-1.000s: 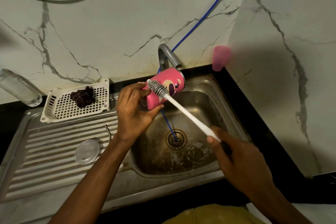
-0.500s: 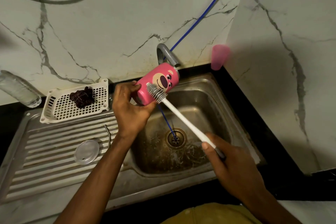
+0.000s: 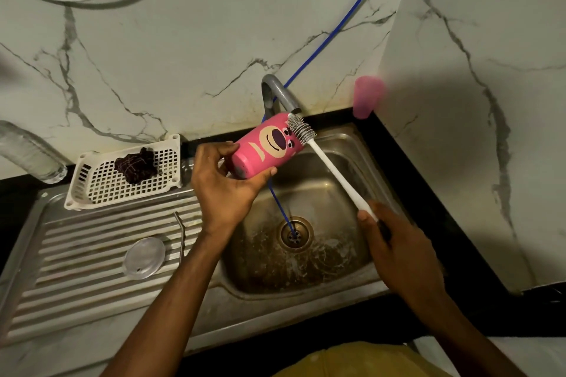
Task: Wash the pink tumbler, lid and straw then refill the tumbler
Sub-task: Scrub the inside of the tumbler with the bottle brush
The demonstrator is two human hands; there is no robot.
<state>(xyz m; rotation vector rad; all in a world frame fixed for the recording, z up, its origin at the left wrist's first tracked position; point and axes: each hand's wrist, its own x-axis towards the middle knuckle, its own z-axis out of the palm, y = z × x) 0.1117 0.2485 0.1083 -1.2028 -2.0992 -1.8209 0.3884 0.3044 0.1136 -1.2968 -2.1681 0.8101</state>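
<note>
Tumbler (image 3: 269,145): pink, bear-face print, cream muzzle, dark purple nose. Brush (image 3: 333,173): white handle, grey bristles. Basket (image 3: 101,190): white, lattice-holed. Cloth (image 3: 136,165): dark brown. Hose (image 3: 337,28): blue. Cup (image 3: 366,96): translucent pink. Wall (image 3: 183,40): white marble, grey veining. Lid (image 3: 144,257): clear. Counter (image 3: 413,180): black.

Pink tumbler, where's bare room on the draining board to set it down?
Bare ribs lie on the steel draining board in front of the clear round lid, and left of it below the white plastic basket. Crowded by the lid and bent metal straw.
</note>
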